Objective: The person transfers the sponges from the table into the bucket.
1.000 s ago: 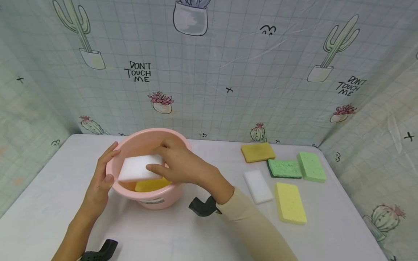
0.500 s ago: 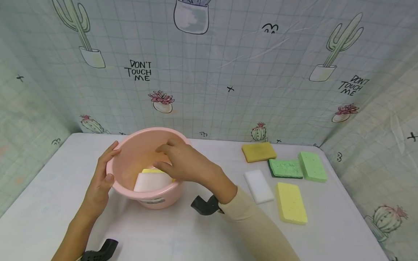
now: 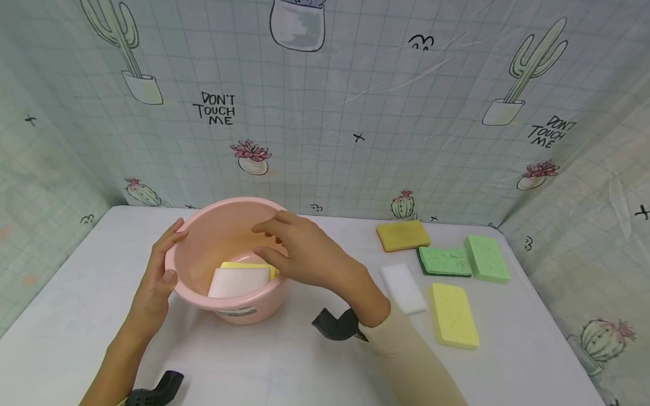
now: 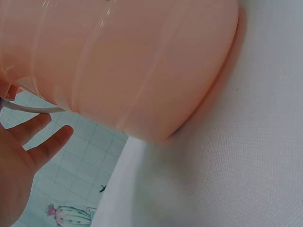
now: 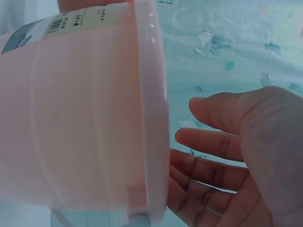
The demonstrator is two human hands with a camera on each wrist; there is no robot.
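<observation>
A pink plastic bucket (image 3: 203, 242) stands on the white table in the head view. Inside it a white sponge (image 3: 238, 282) leans in front of a yellow sponge (image 3: 249, 265), which is mostly hidden. My left hand (image 3: 154, 282) rests against the bucket's left side near the rim, its fingers fairly straight. Two of its fingers show spread in the left wrist view, beside the bucket wall. Over the right part of the rim hovers my right hand (image 3: 310, 248), fingers loosely bent and thumb apart, holding nothing. The right wrist view shows that hand (image 5: 236, 156) beside the rim.
To the right lie a dark yellow sponge (image 3: 403, 235), a green scrub sponge (image 3: 444, 261), a light green sponge (image 3: 486, 258), a white sponge (image 3: 403, 287) and a pale yellow sponge (image 3: 453, 316). A cactus-print curtain (image 3: 325, 113) stands behind the table.
My right hand has let go of the white sponge, which dropped into the bucket. The hand has then drawn back to the right. My left hand stays by the rim.
</observation>
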